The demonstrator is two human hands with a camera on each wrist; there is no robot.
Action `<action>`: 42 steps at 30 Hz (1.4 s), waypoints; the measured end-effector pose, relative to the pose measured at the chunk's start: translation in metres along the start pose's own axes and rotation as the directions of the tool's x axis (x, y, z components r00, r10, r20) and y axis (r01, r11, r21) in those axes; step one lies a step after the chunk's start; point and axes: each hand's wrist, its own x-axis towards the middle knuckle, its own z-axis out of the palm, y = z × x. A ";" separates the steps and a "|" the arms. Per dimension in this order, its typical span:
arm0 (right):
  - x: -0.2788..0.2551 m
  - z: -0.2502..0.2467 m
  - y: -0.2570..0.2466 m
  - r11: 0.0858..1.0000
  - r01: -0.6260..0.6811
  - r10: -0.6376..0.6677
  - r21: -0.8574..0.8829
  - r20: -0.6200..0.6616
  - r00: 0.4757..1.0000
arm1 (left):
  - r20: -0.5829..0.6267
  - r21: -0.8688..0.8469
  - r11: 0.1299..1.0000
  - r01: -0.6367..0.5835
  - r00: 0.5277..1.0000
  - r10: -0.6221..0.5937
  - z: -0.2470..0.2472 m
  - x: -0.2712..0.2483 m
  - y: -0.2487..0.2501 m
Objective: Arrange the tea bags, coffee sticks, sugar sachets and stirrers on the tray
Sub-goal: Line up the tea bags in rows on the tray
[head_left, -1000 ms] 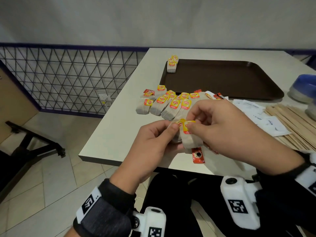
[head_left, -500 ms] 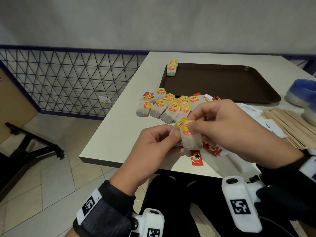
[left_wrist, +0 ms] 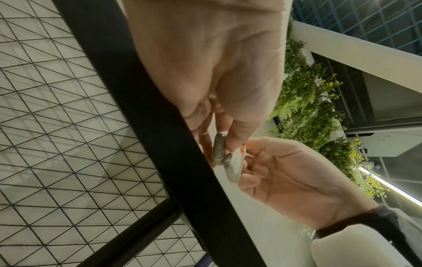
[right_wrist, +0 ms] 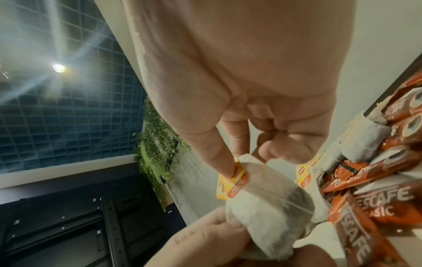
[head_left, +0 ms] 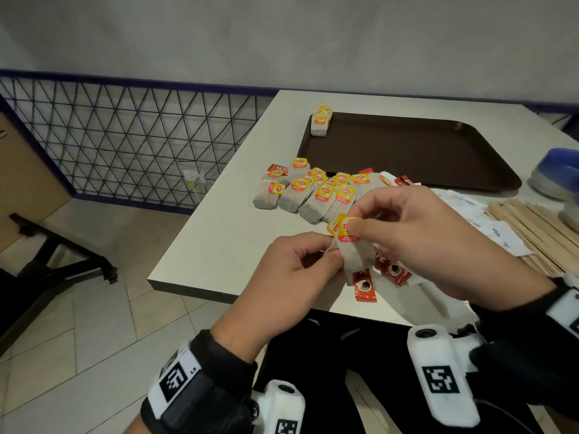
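Note:
Both hands hold a small stack of tea bags (head_left: 352, 255) above the table's near edge. My left hand (head_left: 300, 270) grips the lower paper part (right_wrist: 262, 222), and my right hand (head_left: 404, 233) pinches the yellow-red tags (right_wrist: 235, 182) at the top. In the left wrist view the tea bags (left_wrist: 224, 157) sit between the fingertips of both hands. A row of loose tea bags (head_left: 313, 195) lies on the table before the dark brown tray (head_left: 407, 151). A few tea bags (head_left: 320, 120) rest on the tray's far left corner. Red coffee sticks (head_left: 388, 270) lie under my hands.
White sugar sachets (head_left: 488, 223) and a bundle of wooden stirrers (head_left: 539, 227) lie at the right. A blue-and-white container (head_left: 557, 170) stands at the far right edge. A black wire fence (head_left: 125, 136) and a tiled floor lie left of the table (head_left: 219, 233).
Both hands have stayed over the near table edge with the stack. My right fingers have shifted on the tags, and the coffee sticks beneath show more now.

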 end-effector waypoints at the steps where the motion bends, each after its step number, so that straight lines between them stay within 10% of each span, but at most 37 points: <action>1: 0.000 0.001 0.001 1.000 0.000 0.000 -0.014 -0.011 1.000 | -0.005 0.014 1.000 -0.002 1.000 0.002 0.000 0.000 -0.001; 14: 0.002 -0.004 0.002 0.938 -0.205 0.195 0.281 0.063 0.979 | -0.199 -0.127 0.989 -0.072 0.979 0.046 0.000 -0.001 -0.002; 32: 0.003 -0.003 0.007 0.839 -0.311 0.288 0.446 0.120 0.950 | -0.166 -0.186 0.982 -0.033 0.986 0.001 -0.005 0.001 0.000; 42: 0.001 0.008 0.010 0.889 -0.180 0.161 0.420 0.080 0.984 | -0.117 -0.339 0.940 0.031 0.990 -0.074 -0.005 0.006 0.004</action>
